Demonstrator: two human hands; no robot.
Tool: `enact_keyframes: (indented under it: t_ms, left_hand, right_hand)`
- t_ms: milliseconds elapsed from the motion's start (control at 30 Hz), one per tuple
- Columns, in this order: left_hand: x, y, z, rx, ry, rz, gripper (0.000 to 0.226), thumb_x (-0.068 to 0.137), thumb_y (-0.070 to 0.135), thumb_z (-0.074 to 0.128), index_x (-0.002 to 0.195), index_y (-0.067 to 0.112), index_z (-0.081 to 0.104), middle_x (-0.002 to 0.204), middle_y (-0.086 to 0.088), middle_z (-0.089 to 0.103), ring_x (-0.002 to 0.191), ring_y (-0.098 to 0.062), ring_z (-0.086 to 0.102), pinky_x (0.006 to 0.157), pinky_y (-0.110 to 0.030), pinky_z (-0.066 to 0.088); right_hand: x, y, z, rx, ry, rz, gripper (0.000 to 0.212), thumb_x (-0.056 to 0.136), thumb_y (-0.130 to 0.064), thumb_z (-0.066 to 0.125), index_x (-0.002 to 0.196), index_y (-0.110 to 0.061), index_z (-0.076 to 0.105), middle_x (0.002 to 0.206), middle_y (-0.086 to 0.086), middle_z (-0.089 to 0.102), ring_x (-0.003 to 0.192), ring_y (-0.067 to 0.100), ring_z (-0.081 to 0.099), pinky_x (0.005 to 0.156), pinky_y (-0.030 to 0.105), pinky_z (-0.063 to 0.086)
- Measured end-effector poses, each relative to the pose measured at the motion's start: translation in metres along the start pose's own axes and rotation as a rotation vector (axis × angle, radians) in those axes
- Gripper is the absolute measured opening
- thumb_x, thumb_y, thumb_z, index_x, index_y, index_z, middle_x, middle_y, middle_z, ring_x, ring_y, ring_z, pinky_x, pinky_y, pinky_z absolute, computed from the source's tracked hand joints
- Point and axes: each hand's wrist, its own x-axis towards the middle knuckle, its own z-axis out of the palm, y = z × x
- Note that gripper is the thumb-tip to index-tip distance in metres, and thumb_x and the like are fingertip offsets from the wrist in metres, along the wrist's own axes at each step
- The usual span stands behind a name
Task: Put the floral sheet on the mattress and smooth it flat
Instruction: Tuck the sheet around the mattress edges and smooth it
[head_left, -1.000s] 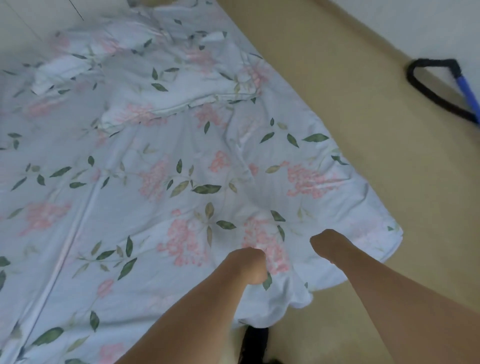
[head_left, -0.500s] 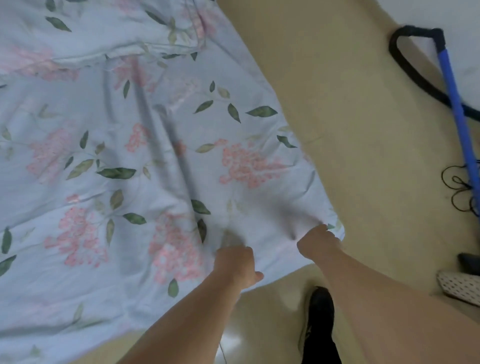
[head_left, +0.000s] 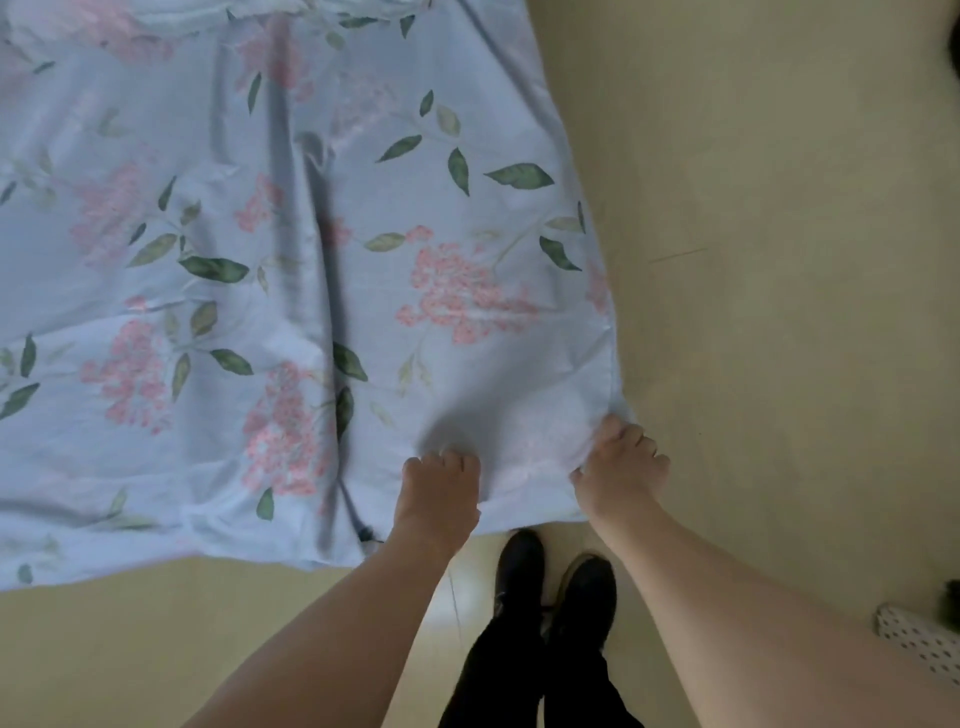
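- Tan mattress (head_left: 753, 260), bare on rt; black shoes (head_left: 550, 587) below.
- Floral sheet (head_left: 260, 260) spread on top, runs away from viewer, long crease lengthwise.
- Left hand (head_left: 441, 483) & right hand (head_left: 621, 462) both fisted on near edge, rt at corner.

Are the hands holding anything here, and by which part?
Both grip the pale blue floral sheet: right hand at its near corner, left hand on the near edge beside it.

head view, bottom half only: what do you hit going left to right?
floral sheet → left hand gripping its near edge → black shoes on the floor → right hand gripping the sheet's corner → bare tan floor → dotted white object at the right edge.
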Motion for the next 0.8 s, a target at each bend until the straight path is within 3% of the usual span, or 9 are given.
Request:
enact_keyframes:
  t_ms: [100,200,233,367,433,500,600,700,800]
  left_hand:
    - [0.01,0.012,-0.012,0.058,-0.04,0.026,0.033,0.087,0.019,0.059,0.115,0.007,0.048,0.1,-0.008,0.058,0.086,-0.025,0.057,0.071,-0.031,0.039]
    - [0.031,0.012,-0.019,0.075,-0.045,0.119,0.026,0.077,-0.002,0.06,0.096,0.016,0.06,0.087,0.002,0.065,0.081,-0.022,0.063,0.066,-0.028,0.037]
    - [0.037,0.013,-0.021,0.074,-0.074,0.137,0.027,0.076,-0.004,0.06,0.091,0.019,0.063,0.084,0.004,0.067,0.079,-0.022,0.064,0.066,-0.027,0.039]
    - [0.044,0.016,-0.028,0.064,-0.192,0.098,0.027,0.08,-0.001,0.056,0.09,0.022,0.067,0.086,0.007,0.069,0.081,-0.02,0.067,0.07,-0.029,0.045]
    - [0.042,0.021,-0.043,-0.048,-0.248,0.057,0.028,0.084,0.003,0.052,0.101,0.021,0.065,0.096,0.005,0.069,0.089,-0.022,0.067,0.074,-0.03,0.049]
    - [0.039,0.029,-0.069,-0.204,-0.321,0.007,0.031,0.085,0.005,0.048,0.109,0.018,0.063,0.101,0.002,0.066,0.093,-0.024,0.066,0.065,-0.027,0.048]
    - [0.04,0.056,-0.107,-0.426,-0.408,-0.035,0.026,0.081,0.003,0.052,0.101,0.013,0.066,0.09,0.0,0.065,0.081,-0.024,0.064,0.054,-0.026,0.044]
    - [0.039,0.095,-0.136,-0.61,-0.388,-0.072,0.017,0.083,0.01,0.054,0.094,0.014,0.067,0.092,-0.002,0.067,0.083,-0.025,0.065,0.07,-0.035,0.056]
    - [0.031,0.122,-0.16,-0.598,-0.454,-0.068,0.014,0.083,0.008,0.055,0.093,0.014,0.065,0.086,0.0,0.063,0.08,-0.026,0.063,0.071,-0.034,0.053]
  right_hand:
    - [0.021,0.013,-0.009,-0.16,0.091,-0.17,0.056,0.082,-0.035,0.066,0.123,-0.011,0.035,0.11,0.007,0.053,0.095,0.024,0.055,0.072,0.034,0.043]
    - [0.042,0.011,-0.023,-0.314,0.209,-0.386,0.028,0.061,-0.015,0.077,0.085,-0.014,0.064,0.075,0.004,0.061,0.069,0.023,0.059,0.067,0.031,0.042]
    - [0.046,0.01,-0.027,-0.337,0.161,-0.454,0.018,0.07,-0.012,0.07,0.087,-0.016,0.065,0.081,0.002,0.063,0.077,0.022,0.06,0.072,0.031,0.041]
    - [0.053,0.021,-0.033,-0.368,0.068,-0.6,0.024,0.088,-0.006,0.05,0.103,-0.018,0.064,0.105,0.0,0.064,0.1,0.023,0.062,0.084,0.031,0.041]
    - [0.054,0.036,-0.045,-0.376,0.048,-0.645,0.024,0.087,-0.004,0.05,0.1,-0.018,0.065,0.102,0.0,0.066,0.097,0.023,0.064,0.079,0.03,0.04]
    - [0.056,0.055,-0.067,-0.379,0.041,-0.679,0.025,0.087,-0.003,0.049,0.097,-0.018,0.066,0.096,0.0,0.067,0.094,0.022,0.064,0.074,0.028,0.037]
    - [0.062,0.097,-0.103,-0.409,0.037,-0.689,0.026,0.086,-0.003,0.049,0.099,-0.017,0.067,0.083,-0.004,0.061,0.096,0.021,0.064,0.076,0.027,0.039]
    - [0.073,0.141,-0.137,-0.493,-0.008,-0.667,0.029,0.088,-0.005,0.048,0.107,-0.019,0.065,0.081,-0.006,0.055,0.102,0.02,0.063,0.088,0.029,0.043]
    - [0.068,0.173,-0.156,-0.541,-0.078,-0.655,0.03,0.093,-0.016,0.047,0.119,-0.021,0.06,0.109,-0.004,0.063,0.11,0.02,0.061,0.095,0.035,0.045]
